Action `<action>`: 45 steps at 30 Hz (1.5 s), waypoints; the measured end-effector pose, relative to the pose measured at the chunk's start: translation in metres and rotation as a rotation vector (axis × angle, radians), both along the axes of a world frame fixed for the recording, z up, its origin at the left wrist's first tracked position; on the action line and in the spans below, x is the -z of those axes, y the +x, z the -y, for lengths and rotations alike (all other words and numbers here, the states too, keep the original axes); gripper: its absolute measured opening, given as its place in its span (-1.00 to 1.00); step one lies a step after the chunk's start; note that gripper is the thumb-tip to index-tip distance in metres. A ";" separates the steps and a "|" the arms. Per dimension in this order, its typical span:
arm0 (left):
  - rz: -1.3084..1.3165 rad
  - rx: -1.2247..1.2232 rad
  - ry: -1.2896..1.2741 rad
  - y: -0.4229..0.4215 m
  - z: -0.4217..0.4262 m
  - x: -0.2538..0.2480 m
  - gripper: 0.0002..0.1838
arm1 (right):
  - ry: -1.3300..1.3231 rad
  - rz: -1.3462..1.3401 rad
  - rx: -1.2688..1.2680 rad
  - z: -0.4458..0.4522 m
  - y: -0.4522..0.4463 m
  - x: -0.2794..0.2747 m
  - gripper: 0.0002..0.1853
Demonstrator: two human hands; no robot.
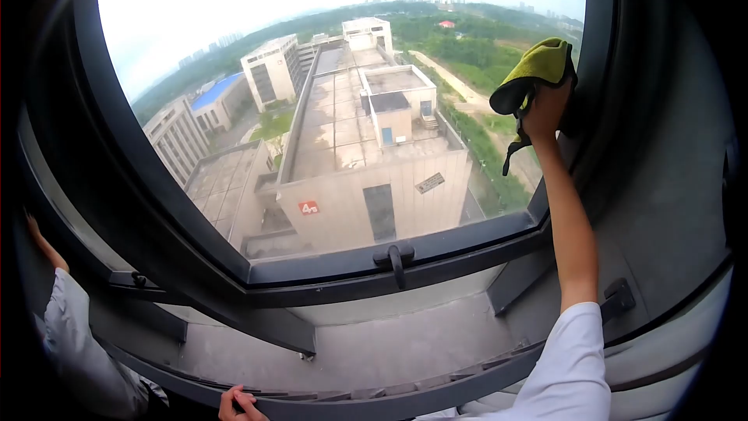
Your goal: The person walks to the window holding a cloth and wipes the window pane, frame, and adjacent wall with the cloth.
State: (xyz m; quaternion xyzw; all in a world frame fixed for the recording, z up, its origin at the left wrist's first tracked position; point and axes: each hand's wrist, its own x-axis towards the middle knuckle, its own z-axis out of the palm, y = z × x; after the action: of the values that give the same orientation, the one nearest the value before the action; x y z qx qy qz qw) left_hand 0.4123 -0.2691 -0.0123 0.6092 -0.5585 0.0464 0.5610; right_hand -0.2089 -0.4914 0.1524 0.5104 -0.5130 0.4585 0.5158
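Observation:
My right hand is raised at the right, its fingers closed around a yellow-green and dark grey cleaning cloth. The bunched cloth lies against the right side of the window, by the dark window frame, with one strip hanging below the hand. Low in the view, my left hand is partly cut off by the bottom edge. Its fingers are curled together beside the dark lower rail; whether they hold anything cannot be made out. A window handle sits on the lower sash bar, between the two hands.
At the far left, another person's hand touches the window frame, below it a pale sleeve. A grey ledge lies beneath the sash. A second handle is near my right elbow. Beyond the glass stand several buildings and a flat roof.

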 end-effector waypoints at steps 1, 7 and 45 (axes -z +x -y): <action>-0.014 -0.012 -0.014 0.000 0.000 0.000 -0.62 | -0.016 0.027 -0.049 0.000 0.006 0.008 -0.67; 0.024 -0.006 -0.062 0.005 0.001 -0.004 -0.64 | -0.031 0.095 -0.164 0.007 0.027 0.064 -0.62; 0.153 0.265 -0.084 0.036 0.004 0.009 -0.85 | 0.342 -0.371 -0.199 0.079 0.366 0.054 -0.35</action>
State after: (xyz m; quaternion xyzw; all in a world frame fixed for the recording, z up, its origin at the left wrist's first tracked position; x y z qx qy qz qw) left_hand 0.4487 -0.2732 -0.0210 0.5009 -0.6727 0.0412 0.5430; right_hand 0.1566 -0.5701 0.0986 0.7132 -0.4269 0.3123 0.4599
